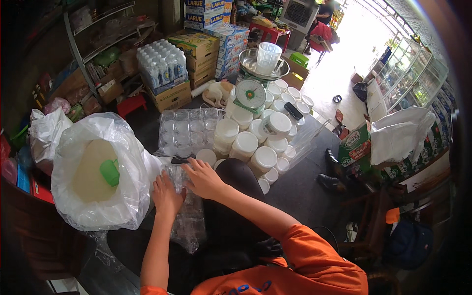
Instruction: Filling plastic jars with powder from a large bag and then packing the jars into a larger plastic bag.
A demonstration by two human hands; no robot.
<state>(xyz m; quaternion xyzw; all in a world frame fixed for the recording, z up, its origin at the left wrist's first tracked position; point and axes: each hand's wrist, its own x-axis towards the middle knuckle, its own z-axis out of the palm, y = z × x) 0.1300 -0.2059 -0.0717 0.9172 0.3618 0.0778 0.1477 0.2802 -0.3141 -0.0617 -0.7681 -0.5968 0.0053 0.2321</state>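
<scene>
A long pack of clear plastic jars (189, 221) in clear wrap lies in front of me, beside my dark-clothed leg. At its far end my left hand (167, 195) grips the wrap with curled fingers. Just to the right, my right hand (205, 181) reaches over the same end, its fingers bent down onto the film; the fingertips are partly hidden. A small dark object (180, 160) lies just beyond the fingers, its kind unclear. Left of my hands stands a large white sack (132, 147) lined with clear plastic, holding pale granular stuff (93, 172) and a green plastic cup (110, 173).
Several white-lidded tubs (245, 143) crowd the floor at right, with a dial scale (250, 96) bearing a metal pan and clear measuring jug (269, 56). Beyond are a tray of clear jars (182, 129), bottled water (162, 64), cartons (196, 51) and a lying animal (217, 93).
</scene>
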